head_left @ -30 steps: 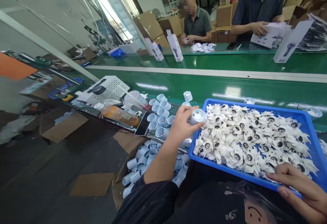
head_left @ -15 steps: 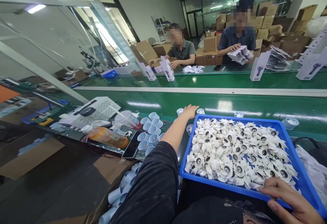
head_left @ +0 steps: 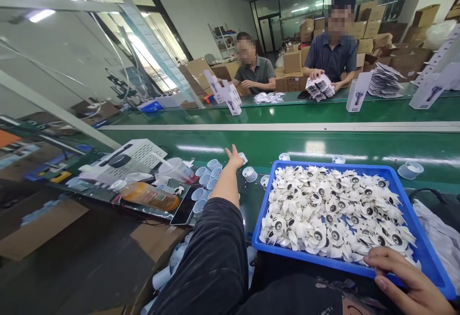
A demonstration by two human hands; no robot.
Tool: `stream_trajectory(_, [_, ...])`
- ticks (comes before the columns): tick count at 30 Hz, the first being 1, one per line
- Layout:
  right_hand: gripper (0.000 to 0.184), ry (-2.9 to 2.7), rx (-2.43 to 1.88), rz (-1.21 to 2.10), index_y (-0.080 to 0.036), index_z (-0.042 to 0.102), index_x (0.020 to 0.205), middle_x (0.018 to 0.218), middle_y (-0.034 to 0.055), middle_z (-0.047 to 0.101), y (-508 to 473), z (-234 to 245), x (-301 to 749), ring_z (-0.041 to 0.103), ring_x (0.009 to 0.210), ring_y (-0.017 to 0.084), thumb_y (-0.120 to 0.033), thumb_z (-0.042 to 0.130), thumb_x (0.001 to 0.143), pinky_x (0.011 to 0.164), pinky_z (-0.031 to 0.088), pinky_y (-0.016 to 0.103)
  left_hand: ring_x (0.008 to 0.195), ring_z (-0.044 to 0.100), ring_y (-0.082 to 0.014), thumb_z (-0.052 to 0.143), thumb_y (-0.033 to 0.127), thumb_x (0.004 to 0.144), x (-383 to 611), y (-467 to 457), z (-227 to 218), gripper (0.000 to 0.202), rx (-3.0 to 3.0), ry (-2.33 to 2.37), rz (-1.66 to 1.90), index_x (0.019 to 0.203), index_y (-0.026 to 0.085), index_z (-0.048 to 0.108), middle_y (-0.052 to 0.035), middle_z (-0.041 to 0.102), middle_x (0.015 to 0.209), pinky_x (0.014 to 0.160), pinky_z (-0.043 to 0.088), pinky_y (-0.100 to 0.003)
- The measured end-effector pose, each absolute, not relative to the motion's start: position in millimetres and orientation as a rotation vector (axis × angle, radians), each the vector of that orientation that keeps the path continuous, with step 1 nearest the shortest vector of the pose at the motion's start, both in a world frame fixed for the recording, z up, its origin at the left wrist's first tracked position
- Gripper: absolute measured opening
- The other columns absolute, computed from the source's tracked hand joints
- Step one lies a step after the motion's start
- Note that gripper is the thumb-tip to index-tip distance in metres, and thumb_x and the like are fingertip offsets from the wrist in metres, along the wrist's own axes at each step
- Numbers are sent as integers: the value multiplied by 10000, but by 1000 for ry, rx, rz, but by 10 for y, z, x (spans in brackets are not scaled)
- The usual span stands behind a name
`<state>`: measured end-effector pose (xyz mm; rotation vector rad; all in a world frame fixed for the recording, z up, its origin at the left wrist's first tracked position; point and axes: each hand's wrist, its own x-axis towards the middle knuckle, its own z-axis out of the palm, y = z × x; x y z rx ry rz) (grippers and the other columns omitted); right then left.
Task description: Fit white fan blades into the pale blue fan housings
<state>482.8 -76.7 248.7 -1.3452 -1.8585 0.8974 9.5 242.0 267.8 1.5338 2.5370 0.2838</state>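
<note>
My left hand (head_left: 234,157) reaches forward over the green conveyor belt (head_left: 323,145), fingers stretched out and holding nothing. It hovers beside a small white cup (head_left: 243,157) standing on the belt. My right hand (head_left: 408,279) rests curled over the near rim of the blue tray (head_left: 427,252), which is heaped with white fan blades (head_left: 330,209). More white cups (head_left: 206,180) are grouped left of my arm.
Other cups (head_left: 411,169) stand along the belt. An orange bottle (head_left: 151,196), a phone (head_left: 184,209) and a white device (head_left: 127,159) lie at left. Two people work across the belt among white boxes (head_left: 355,95) and cartons. A box of cups (head_left: 168,267) sits on the floor.
My left hand set the cup it carried onto the belt and has slid left, now empty. The view tilted up. My right hand stayed on the tray rim.
</note>
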Motion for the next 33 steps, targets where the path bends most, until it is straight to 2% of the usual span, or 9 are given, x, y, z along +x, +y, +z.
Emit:
stream_trajectory(3, [292,-1877,-1360,874,-275,733,1109,1164,79,617,-780,2497,4817,602,1126,221,-486,614,947,947,530,230,1395,377,-323,657,214,865,67,2365,2653,786,1550,2601,354,1527,187,234,-189,190,1592,1073,409,-403])
stream_trajectory(8, [293,-1915,-1343,805,-265,759,1059,1108,86,652,-702,2641,4757,647,1058,226,-495,636,926,890,553,210,1195,552,-277,610,319,929,82,2281,2603,435,1649,2539,293,1330,181,511,-120,505,1379,998,470,-480])
stream_trajectory(15, [289,-1879,-1337,780,-290,767,1031,1090,80,659,-723,2624,4686,655,1030,220,-523,632,926,885,564,234,1113,605,-242,611,316,943,97,2309,2630,337,1675,2526,203,1249,181,575,-102,567,1310,920,538,-441])
stream_trajectory(19, [296,-1867,-1390,797,-286,745,1081,1156,78,628,-833,2423,4811,616,1098,225,-512,618,938,947,542,267,1143,594,-254,608,320,945,122,2355,2759,363,1680,2532,116,1277,182,561,-110,551,1339,938,531,-457])
stream_trajectory(23, [292,-1897,-1435,798,-277,733,1086,1197,67,613,-854,2352,4942,595,1143,230,-500,613,940,968,529,262,1264,521,-307,581,302,951,78,2299,2942,520,1709,2528,11,1434,202,418,-150,372,1523,1020,469,-521])
stream_trajectory(25, [291,-1928,-1437,793,-272,730,1084,1200,63,615,-827,2369,4978,597,1145,234,-494,604,944,934,548,243,1267,534,-321,625,270,902,-18,2160,3030,535,1720,2466,-97,1409,206,466,-154,408,1513,1031,461,-487])
stream_trajectory(29, [293,-2011,-1371,749,-255,737,1064,1167,69,634,-737,2435,4980,617,1112,250,-488,617,934,922,564,262,1157,634,-318,816,268,637,-190,1623,3108,503,1713,2264,-318,1125,266,694,-74,673,1258,969,506,-369])
stream_trajectory(31, [291,-2033,-1327,733,-242,740,1041,1144,77,642,-681,2483,4929,629,1088,259,-483,613,936,912,573,279,1286,539,-341,852,259,548,-179,1327,3081,579,1764,2227,-336,1104,288,697,-56,614,1364,1064,441,-420])
stream_trajectory(33, [261,-2055,-1276,691,-253,730,1041,1127,67,646,-633,2571,4847,647,1049,239,-461,602,951,882,583,261,1442,328,-364,818,241,595,-116,1086,3030,582,1852,2250,-313,1155,266,664,-78,449,1522,1170,274,-531])
